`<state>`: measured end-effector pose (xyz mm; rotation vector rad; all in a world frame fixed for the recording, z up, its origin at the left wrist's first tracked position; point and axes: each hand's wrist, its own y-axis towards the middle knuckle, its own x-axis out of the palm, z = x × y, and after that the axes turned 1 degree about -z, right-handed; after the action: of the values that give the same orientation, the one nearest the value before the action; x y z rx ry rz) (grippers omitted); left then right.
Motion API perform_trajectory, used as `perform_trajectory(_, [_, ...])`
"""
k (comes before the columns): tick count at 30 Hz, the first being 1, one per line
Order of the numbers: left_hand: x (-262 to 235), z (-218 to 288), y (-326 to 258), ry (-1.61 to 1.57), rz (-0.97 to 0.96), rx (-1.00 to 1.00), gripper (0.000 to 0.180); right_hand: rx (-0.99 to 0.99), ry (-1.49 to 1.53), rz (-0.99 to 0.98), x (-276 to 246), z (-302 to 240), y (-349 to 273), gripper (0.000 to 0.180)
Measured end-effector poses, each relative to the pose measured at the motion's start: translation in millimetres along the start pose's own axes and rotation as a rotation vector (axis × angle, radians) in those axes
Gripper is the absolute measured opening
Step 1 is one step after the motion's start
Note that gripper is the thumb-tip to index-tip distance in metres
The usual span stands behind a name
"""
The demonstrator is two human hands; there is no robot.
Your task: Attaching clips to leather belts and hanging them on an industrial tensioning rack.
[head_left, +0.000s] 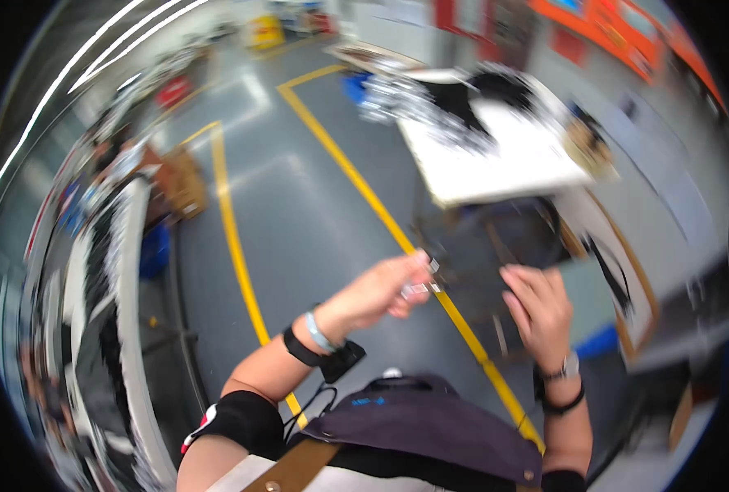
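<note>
In front of my body, my left hand (374,293) is closed in a pinch, its thumb and fingers around small shiny pieces (419,289) that look like metal or clear plastic. Their exact kind is blurred. My right hand (538,312) is raised apart from it on the right, with fingers stretched out and slightly bent, and nothing shows in them. Both hands are in mid-air above the floor, short of the near side of a white table (504,168).
Black pieces (455,102) and a heap of silvery parts (393,102) lie on the white table. Yellow lines (344,160) mark the grey floor. A long bench (139,328) with dark and silvery items runs along the left, near a cardboard box (184,184). Orange panels (619,33) stand far right.
</note>
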<state>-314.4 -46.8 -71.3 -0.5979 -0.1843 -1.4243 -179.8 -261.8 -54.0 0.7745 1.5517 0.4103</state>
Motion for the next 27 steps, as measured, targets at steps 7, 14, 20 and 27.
perform_trajectory(7, [130.7,-47.2,87.5,0.049,-0.487,-0.285,0.04,0.254,-0.393,-0.009,-120.7,19.4,-132.3,0.018])
perform_trajectory(14, [308.4,-159.1,144.3,0.064,-0.703,-0.385,0.036,0.594,-0.593,-0.009,-277.6,14.9,-292.7,0.014])
perform_trajectory(20, [438.9,-272.6,219.8,-0.066,-0.866,-0.553,0.034,0.878,-0.403,0.257,-416.3,44.1,-389.7,0.01])
perform_trajectory(27, [519.4,-408.0,299.7,0.12,-0.711,-0.743,0.03,1.06,0.246,0.799,-505.9,155.1,-416.2,0.017])
